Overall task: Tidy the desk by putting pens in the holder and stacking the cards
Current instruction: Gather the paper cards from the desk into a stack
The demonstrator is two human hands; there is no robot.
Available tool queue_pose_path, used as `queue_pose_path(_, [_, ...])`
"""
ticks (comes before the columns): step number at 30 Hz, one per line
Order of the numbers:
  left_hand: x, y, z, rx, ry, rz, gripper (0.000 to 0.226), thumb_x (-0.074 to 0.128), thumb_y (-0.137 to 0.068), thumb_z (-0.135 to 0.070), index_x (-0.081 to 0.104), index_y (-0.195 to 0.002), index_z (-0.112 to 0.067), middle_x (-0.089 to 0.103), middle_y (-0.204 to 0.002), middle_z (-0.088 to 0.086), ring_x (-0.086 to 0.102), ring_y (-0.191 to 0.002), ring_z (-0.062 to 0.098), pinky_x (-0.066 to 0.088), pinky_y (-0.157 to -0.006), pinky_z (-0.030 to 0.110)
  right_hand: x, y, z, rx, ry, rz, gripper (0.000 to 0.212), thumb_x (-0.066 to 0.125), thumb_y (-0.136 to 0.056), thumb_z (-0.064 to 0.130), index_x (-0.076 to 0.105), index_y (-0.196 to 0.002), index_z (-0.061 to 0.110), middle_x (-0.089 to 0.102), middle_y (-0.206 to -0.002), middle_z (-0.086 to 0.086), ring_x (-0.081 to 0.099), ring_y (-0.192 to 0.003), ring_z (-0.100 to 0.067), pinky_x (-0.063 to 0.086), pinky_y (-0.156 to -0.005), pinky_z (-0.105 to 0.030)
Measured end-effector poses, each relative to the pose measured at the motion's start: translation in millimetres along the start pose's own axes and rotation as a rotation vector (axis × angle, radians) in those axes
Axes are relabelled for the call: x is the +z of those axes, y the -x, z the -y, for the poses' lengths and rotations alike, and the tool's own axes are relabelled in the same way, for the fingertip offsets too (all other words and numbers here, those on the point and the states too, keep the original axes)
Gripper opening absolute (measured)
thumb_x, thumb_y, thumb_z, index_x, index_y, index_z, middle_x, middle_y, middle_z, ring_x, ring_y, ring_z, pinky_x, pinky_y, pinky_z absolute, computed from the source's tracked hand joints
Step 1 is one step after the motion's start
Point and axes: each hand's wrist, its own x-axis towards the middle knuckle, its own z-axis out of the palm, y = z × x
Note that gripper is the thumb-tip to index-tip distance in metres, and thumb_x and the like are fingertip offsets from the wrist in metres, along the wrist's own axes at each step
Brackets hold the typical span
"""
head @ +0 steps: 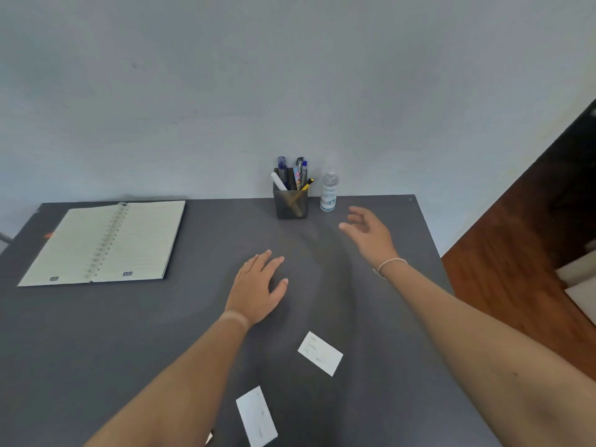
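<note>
Two white rectangular cards lie apart on the dark grey desk (96, 333), nearer the person than either hand: one card (320, 353) behind the left hand (258, 285), the other card (257, 416) at the lower frame edge, long axis running away from the viewer. Both hands are empty, fingers relaxed; the right hand (367, 232) hovers near the dark mesh pen holder (291, 203), already filled with pens (300, 171). A pale sliver beside the left forearm is too cut off to identify.

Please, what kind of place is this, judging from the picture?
Most likely a home or small office desk set against a plain wall. The signs: an open spiral notebook, a pen holder full of pens, and loose cards on the dark desk. A sanitizer bottle stands beside the holder.
</note>
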Motion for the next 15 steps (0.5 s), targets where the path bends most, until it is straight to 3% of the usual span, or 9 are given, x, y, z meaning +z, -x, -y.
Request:
queue_pose_path(7, [-13.1,53.0,11.2,0.001,0.020,0.015,0.050,0.051,-0.090,-0.037,0.042,-0.138,-0.025,0.032,-0.153,0.004,0.025,-0.142,0.024,0.019,-0.117,0.035,22.4,79.2,-22.4,0.002,0.113,0.057,0.043,0.070,-0.080,0.026,0.056,-0.120,0.026,0.060,-0.116,0.007,0.054,-0.114,-0.013,0.038,-0.095,-0.023])
queue_pose_path(15, [-27.7,121.7,46.2,0.016,0.027,0.069,0.049,0.050,-0.091,-0.036,0.043,-0.137,-0.024,0.036,-0.150,0.002,0.028,-0.140,0.021,0.022,-0.116,0.033,50.7,162.8,-40.9,0.009,0.410,0.104,0.049,0.065,-0.081,0.029,0.052,-0.128,0.025,0.052,-0.136,0.006,0.044,-0.128,-0.013,0.028,-0.100,-0.019])
